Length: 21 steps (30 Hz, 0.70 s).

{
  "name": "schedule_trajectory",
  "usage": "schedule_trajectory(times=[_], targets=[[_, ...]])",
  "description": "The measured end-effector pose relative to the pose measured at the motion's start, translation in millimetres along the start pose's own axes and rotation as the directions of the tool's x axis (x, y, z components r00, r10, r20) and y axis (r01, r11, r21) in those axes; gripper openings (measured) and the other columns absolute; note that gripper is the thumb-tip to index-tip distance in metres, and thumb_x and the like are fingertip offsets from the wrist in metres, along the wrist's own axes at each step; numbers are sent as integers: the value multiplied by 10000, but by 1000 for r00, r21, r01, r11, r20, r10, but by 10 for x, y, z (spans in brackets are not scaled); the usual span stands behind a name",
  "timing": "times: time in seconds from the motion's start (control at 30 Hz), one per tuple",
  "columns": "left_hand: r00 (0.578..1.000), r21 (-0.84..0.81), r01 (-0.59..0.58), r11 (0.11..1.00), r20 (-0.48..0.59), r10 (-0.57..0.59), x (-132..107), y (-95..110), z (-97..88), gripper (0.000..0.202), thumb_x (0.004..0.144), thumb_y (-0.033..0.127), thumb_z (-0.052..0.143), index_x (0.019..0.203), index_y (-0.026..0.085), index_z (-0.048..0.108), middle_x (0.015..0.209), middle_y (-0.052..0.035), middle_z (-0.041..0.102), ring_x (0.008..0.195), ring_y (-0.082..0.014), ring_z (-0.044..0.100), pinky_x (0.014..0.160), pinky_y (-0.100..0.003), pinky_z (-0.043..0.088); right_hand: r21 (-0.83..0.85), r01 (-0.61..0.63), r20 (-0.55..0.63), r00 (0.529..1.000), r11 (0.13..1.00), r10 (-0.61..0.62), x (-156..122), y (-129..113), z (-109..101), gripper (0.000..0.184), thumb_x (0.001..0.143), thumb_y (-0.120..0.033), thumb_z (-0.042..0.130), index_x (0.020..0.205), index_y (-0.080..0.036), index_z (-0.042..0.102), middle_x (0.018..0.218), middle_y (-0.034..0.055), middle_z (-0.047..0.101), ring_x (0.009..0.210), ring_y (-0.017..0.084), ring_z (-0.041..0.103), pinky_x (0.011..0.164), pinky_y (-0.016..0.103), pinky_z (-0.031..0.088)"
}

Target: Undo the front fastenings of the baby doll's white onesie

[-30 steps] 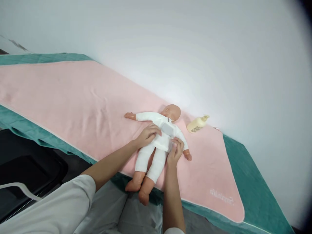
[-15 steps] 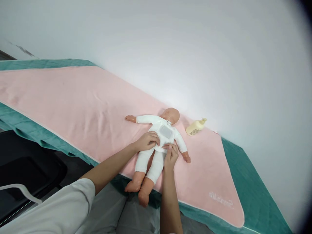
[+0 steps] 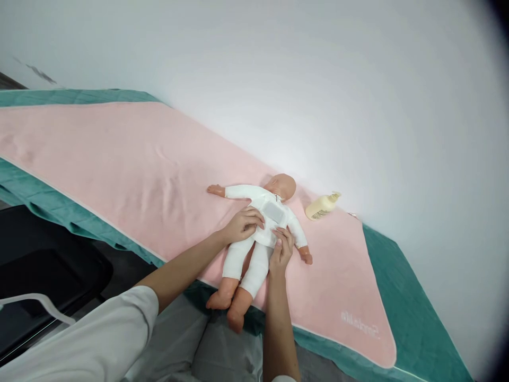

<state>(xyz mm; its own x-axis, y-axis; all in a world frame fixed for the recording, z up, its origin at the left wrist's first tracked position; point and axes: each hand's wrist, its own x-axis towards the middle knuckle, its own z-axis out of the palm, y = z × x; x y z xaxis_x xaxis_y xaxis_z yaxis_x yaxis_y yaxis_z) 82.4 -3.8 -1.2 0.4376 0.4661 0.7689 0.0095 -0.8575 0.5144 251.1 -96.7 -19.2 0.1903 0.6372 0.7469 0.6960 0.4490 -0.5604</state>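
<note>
A baby doll [image 3: 261,241] with a white cloth body and bare plastic head, hands and feet lies with its head away from me. A grey rectangular panel [image 3: 274,212] shows on its chest. My left hand [image 3: 243,224] rests on the left side of its belly, fingers bent and a little apart, tips on the white cloth. On the other side, my right hand [image 3: 281,248] touches the belly with its fingers stretched over the cloth and the thumb near them. Neither hand appears to grasp anything. The fingers cover part of the belly.
Under the doll lies a pink mat [image 3: 119,159] over a green quilted cover [image 3: 417,297]. A pale yellow pump bottle [image 3: 321,207] lies tilted right of the doll's head. A white wall [image 3: 318,79] rises behind. Something black [image 3: 47,265] stands at lower left.
Both hands have shifted slightly up the doll's belly, toward the chest panel. The right hand's fingers have left the shirt's lower part. The view has shifted a little.
</note>
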Motion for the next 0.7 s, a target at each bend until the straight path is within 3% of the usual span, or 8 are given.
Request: schedule_trajectory(times=[0.17, 0.43, 0.7], targets=[[994, 45, 68, 997, 87, -72, 19, 21, -2, 280, 759, 77, 463, 839, 205, 700, 960, -31, 709, 952, -182, 591, 929, -374, 453, -12, -45, 44, 998, 999, 45, 27, 10, 17, 394, 998, -294, 326, 977, -186, 704, 1065, 83, 658, 1069, 194, 584, 990, 414, 431], [980, 89, 141, 986, 128, -151, 17, -12, 25, 302, 746, 57, 470, 858, 205, 708, 921, -15, 723, 951, -180, 601, 953, -359, 460, -14, -158, 54, 986, 987, 159, 45, 8, 50, 409, 1000, -325, 333, 900, -190, 706, 1006, 67, 683, 1024, 189, 593, 985, 401, 425], [998, 84, 63, 994, 7, -64, -4, -9, 33, 281, 788, 73, 450, 862, 200, 690, 963, -27, 716, 969, -178, 594, 932, -373, 462, -59, -16, 22, 1000, 998, 18, 10, 46, 17, 317, 979, -305, 393, 1017, -201, 690, 1165, 94, 610, 1200, 223, 514, 1052, 456, 392]])
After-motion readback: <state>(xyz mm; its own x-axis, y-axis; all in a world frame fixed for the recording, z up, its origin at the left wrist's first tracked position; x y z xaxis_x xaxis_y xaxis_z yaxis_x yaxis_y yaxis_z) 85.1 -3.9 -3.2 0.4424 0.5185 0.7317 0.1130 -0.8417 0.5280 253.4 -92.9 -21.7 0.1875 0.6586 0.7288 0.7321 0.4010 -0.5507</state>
